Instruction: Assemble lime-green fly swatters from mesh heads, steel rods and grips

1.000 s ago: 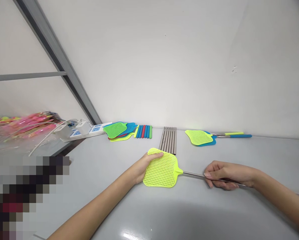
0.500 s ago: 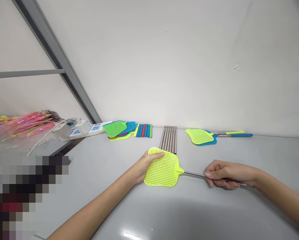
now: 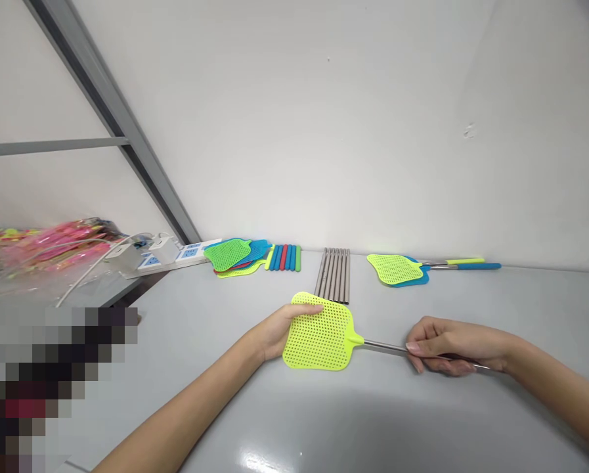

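My left hand [image 3: 277,328] grips the left edge of a yellow-green fly swatter head [image 3: 321,338], thumb on top and the other fingers hidden beneath. A thin metal rod [image 3: 385,346] runs from the head's neck to the right. My right hand [image 3: 444,345] is closed around that rod, whose bare end shows past the palm. Just behind the head lie several metal rods [image 3: 333,276] side by side. Several coloured handle grips [image 3: 285,257] in yellow, blue, red and green line up to their left.
Loose swatter heads [image 3: 228,255] are piled at the back left by a white power strip [image 3: 190,255] with plugged-in chargers. Two swatters with handles [image 3: 397,270] lie at the back right. Plastic-bagged pink items [image 3: 62,246] sit far left. A wall [image 3: 348,131] stands behind the grey table [image 3: 353,420].
Almost nothing differs. Both hands keep their hold on the swatter, and the view has shifted very slightly.
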Motion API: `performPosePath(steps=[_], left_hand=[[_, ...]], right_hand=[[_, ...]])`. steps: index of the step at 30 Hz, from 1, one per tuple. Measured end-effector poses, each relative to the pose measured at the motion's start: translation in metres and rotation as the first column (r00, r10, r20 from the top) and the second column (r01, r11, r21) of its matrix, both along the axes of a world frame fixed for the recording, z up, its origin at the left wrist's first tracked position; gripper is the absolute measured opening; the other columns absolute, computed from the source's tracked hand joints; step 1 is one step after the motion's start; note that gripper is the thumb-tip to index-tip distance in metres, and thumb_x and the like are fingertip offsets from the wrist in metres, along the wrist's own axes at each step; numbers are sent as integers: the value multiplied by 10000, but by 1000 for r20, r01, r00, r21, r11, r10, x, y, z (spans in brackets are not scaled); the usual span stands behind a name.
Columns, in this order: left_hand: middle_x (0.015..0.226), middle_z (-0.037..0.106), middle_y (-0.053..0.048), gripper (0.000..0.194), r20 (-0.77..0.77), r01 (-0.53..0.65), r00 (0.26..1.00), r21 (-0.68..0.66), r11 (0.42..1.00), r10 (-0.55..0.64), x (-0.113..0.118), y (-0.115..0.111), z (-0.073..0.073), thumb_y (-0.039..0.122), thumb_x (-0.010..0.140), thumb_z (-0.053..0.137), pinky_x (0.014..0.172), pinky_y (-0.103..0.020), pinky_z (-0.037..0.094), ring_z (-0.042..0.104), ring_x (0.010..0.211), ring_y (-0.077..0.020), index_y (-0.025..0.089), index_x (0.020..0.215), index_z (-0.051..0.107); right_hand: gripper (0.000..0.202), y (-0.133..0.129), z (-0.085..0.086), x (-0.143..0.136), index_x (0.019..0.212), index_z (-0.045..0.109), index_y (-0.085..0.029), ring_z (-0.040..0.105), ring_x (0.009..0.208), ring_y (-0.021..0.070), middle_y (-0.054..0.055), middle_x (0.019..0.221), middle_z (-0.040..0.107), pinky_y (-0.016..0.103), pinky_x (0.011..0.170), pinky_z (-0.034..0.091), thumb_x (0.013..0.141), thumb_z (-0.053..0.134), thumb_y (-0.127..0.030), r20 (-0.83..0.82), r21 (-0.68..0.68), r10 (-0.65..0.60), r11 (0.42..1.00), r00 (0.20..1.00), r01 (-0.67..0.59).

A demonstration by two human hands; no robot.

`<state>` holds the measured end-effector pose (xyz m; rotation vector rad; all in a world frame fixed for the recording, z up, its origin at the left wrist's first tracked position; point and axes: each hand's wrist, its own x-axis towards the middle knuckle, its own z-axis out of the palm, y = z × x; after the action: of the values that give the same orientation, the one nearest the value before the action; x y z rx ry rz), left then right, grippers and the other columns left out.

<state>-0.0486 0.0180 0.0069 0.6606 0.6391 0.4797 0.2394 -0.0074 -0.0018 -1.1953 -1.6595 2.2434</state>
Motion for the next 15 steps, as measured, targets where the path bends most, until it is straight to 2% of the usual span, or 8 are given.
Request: performPosePath(steps=[9,15], left_hand=[[1024,603,-147,320,20,21,1000,-16,1000,-20,-1,-1,0,219,753,502,903,-348,334,551,965,-240,59,1020,576],[1008,606,-166,353,94,15,996,-38,999,-12,-2,0,0,233,757,466,895,-369,318,542,969,-265,32,1028,570]], right_hand=[[302,1,0,1,695,594,-105,236,261,16,-75,381,395,170,281,122,788,498,-376,20,-6,5,1000,1000,-5],[299,0,-1,1,699,596,-102,239,265,16,-74,384,389,172,281,123,802,487,-361,5,8,-1,1000,1000,1]])
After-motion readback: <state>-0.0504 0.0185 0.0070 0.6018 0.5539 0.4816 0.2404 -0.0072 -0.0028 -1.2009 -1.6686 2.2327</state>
